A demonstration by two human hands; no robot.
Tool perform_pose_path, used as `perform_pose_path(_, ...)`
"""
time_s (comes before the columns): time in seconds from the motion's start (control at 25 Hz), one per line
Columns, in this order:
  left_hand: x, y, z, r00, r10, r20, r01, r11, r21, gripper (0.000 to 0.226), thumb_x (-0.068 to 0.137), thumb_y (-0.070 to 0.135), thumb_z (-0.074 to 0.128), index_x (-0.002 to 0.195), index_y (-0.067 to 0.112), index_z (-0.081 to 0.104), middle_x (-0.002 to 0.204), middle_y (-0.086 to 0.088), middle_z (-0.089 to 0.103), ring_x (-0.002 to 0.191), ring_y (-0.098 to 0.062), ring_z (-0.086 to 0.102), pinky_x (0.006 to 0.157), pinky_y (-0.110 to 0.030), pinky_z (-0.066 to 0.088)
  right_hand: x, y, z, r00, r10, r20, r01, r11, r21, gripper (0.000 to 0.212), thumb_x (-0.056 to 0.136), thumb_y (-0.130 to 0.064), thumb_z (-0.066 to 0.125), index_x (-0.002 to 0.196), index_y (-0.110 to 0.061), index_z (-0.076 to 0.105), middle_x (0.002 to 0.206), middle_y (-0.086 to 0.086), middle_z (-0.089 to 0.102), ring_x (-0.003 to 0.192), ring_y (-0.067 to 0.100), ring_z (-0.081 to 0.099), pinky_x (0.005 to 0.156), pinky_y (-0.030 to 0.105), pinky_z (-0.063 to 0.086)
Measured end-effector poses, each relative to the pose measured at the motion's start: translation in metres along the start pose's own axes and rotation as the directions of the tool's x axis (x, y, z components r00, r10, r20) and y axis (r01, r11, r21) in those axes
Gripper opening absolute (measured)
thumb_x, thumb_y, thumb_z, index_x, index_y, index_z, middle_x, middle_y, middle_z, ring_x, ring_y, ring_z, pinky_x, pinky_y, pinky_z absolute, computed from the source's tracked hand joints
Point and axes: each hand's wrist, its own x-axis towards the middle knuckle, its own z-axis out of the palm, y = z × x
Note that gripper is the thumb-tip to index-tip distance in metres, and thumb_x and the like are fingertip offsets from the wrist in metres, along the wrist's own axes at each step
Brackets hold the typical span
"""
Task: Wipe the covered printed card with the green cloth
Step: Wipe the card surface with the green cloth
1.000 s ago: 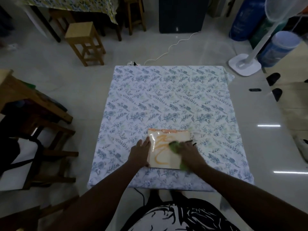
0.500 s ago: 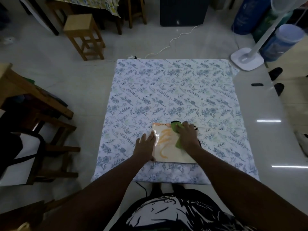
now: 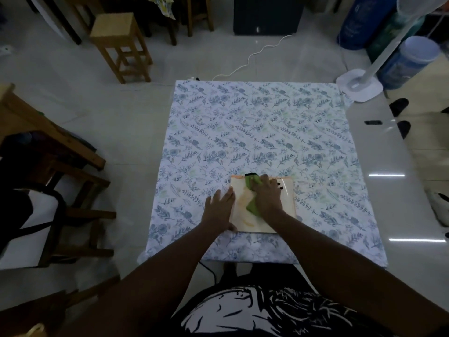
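Plainly the wiping itself is the step in hand. The printed card (image 3: 286,210), pale under a glossy cover with faint orange marking, lies flat near the front edge of the worktop (image 3: 255,132), which is draped in a blue leaf-patterned covering. The left hand (image 3: 220,210) lies flat, fingers spread and gripping nothing, pressed on the card's left edge and the covering beside it, apparently to pin the card in place. The right hand (image 3: 267,198) is laid palm-down over the green cloth (image 3: 251,207), fingers extended and pressing it against the card's middle and far edge; the cloth shows beyond the fingertips and below the palm, so it is trapped under the hand, not pinched. Some small black marks show on the card to the right of this hand; what they are is unclear. Orange smears remain at the near left, so the work looks partly done. The next stroke probably needs steady downward pressure, drawn toward those smears, while the left hand stops the slick cover from sliding.
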Motion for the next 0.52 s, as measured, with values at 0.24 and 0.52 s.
perform_pose_path(0.24, -0.005, -0.011, 0.006, 0.997, -0.080, -0.014, 0.078, 0.993, -0.094, 0.140, 0.056, 0.075, 0.071, 0.154, 0.007, -0.002, 0.165, -0.006, -0.010, 0.149, -0.041, -0.012, 0.118, -0.060, 0.011, -0.051, 0.016, 0.025, 0.921, -0.385, 0.052, 0.387, 0.921, -0.039, 0.055, 0.072, -0.014, 0.070, 0.123, -0.030, 0.056, 0.124, 0.010, 0.052, 0.099, 0.037, 0.050, 0.073, 0.046, 0.051)
perform_pose_path(0.52, -0.005, -0.014, 0.010, 0.998, -0.057, -0.015, 0.056, 0.995, -0.082, 0.137, 0.057, 0.078, 0.066, 0.153, 0.007, -0.001, 0.165, -0.011, -0.010, 0.149, -0.043, -0.010, 0.119, -0.058, 0.010, -0.037, -0.020, 0.024, 0.978, -0.203, 0.039, 0.203, 0.979, 0.006, 0.056, 0.080, -0.008, 0.059, 0.131, -0.027, 0.049, 0.130, 0.009, 0.046, 0.106, 0.034, 0.043, 0.082, 0.045, 0.045)
